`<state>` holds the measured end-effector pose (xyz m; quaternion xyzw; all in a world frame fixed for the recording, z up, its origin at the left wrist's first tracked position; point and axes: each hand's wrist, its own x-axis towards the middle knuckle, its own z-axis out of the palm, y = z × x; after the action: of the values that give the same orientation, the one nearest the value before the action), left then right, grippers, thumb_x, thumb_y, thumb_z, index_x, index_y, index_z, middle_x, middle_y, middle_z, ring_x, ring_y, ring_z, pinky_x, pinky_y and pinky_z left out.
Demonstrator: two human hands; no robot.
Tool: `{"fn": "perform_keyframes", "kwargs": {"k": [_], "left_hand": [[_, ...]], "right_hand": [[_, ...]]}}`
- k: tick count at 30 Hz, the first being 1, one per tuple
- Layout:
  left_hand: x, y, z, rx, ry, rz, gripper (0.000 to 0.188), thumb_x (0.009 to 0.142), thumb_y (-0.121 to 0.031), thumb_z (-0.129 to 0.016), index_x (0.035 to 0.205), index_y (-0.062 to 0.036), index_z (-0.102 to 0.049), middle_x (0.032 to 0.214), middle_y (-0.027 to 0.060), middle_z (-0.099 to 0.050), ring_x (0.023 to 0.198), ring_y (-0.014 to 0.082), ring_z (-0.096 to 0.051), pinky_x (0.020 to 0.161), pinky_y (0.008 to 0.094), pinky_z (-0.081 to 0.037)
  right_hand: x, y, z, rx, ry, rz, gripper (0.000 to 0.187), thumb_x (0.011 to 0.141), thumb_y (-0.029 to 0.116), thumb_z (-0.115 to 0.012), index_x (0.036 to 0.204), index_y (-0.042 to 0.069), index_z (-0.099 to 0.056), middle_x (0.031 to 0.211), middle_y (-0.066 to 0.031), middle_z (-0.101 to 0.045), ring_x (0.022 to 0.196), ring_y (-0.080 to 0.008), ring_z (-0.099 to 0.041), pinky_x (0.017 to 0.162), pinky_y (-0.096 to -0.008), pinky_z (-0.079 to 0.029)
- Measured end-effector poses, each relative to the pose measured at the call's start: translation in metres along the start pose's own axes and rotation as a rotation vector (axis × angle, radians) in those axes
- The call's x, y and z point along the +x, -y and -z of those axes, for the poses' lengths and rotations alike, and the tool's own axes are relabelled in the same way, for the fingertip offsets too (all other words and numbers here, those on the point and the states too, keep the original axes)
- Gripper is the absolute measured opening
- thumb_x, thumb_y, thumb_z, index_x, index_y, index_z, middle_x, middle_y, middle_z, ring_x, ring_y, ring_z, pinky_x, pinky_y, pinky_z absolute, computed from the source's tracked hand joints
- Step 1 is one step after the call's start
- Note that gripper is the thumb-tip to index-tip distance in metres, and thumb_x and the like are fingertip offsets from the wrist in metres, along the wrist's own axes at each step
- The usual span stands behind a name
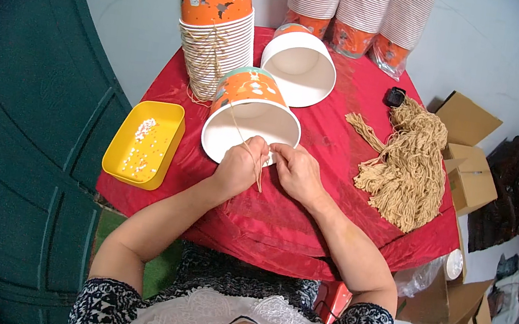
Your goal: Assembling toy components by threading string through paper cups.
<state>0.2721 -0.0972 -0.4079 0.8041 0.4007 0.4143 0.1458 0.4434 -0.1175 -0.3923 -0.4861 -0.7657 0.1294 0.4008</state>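
Observation:
An orange paper bucket point(252, 87) with a green band and a white inside lies on its side, its mouth toward me. A thin tan cord point(238, 127) runs from its upper rim across the opening down to my fingers. My left hand point(236, 167) is closed on this cord at the bucket's near rim, and loose ends hang below. My right hand point(300, 173) meets it there, thumb and forefinger pinched on the cord; the fingertips partly hide the spot. Behind, a second bucket point(300, 67) lies with its white mouth facing me.
Left stands a tall stack of nested buckets point(214, 41) with cords hanging on it. A yellow tray point(161, 171) holds small white bits. Right on the red cloth point(334, 153) lies a bundle of tan cords point(409, 168) by a black object point(395, 96). Wrapped bucket stacks point(363, 6) line the wall; cardboard boxes point(471, 180) stand right.

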Motion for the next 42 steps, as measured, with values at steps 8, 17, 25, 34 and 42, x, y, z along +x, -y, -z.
{"fn": "perform_keyframes", "kwargs": {"k": [8,17,25,34,42], "left_hand": [[0.003,0.001,0.003,-0.112,-0.016,-0.115,0.011,0.088,-0.004,-0.062,0.089,-0.0028,-0.052,0.081,0.0167,-0.061,0.073,0.0389,-0.062,0.06,0.0434,-0.049],[0.002,-0.001,0.007,-0.107,0.045,-0.025,0.013,0.088,-0.001,-0.068,0.09,-0.001,-0.054,0.078,0.0107,-0.061,0.071,0.0185,-0.061,0.065,0.0316,-0.05],[0.006,0.009,0.012,-0.358,0.142,0.235,0.008,0.088,-0.003,-0.066,0.087,-0.0007,-0.058,0.072,0.005,-0.061,0.064,0.0119,-0.057,0.057,0.0281,-0.046],[0.005,0.014,0.005,-0.241,0.053,0.264,0.004,0.084,-0.007,-0.063,0.084,-0.003,-0.061,0.073,0.0132,-0.066,0.067,0.0287,-0.066,0.061,0.0372,-0.052],[0.007,0.001,0.007,-0.046,-0.029,0.265,0.003,0.082,-0.006,-0.06,0.081,-0.0039,-0.06,0.078,0.0159,-0.066,0.075,0.0364,-0.065,0.068,0.0442,-0.052]], "right_hand": [[-0.001,0.003,0.003,0.103,-0.009,0.06,0.025,0.089,0.008,-0.058,0.114,0.005,-0.063,0.106,-0.0203,-0.065,0.092,-0.0386,-0.065,0.075,-0.0469,-0.053],[0.001,-0.002,0.002,0.092,0.084,0.009,0.009,0.09,0.008,-0.061,0.097,0.002,-0.062,0.088,-0.0183,-0.063,0.082,-0.035,-0.064,0.072,-0.0415,-0.051],[0.001,-0.002,0.004,0.182,0.102,0.013,0.007,0.09,0.006,-0.064,0.091,0.0,-0.062,0.083,-0.0158,-0.063,0.076,-0.0294,-0.062,0.07,-0.038,-0.05],[-0.001,0.002,0.007,0.112,0.116,0.144,0.011,0.086,0.003,-0.065,0.097,0.0,-0.064,0.089,-0.0158,-0.063,0.081,-0.0307,-0.064,0.071,-0.0381,-0.052],[-0.013,0.023,0.008,-0.418,0.198,0.209,0.019,0.077,0.005,-0.063,0.096,0.005,-0.065,0.093,-0.0154,-0.06,0.073,-0.0329,-0.065,0.056,-0.0409,-0.054]]}}
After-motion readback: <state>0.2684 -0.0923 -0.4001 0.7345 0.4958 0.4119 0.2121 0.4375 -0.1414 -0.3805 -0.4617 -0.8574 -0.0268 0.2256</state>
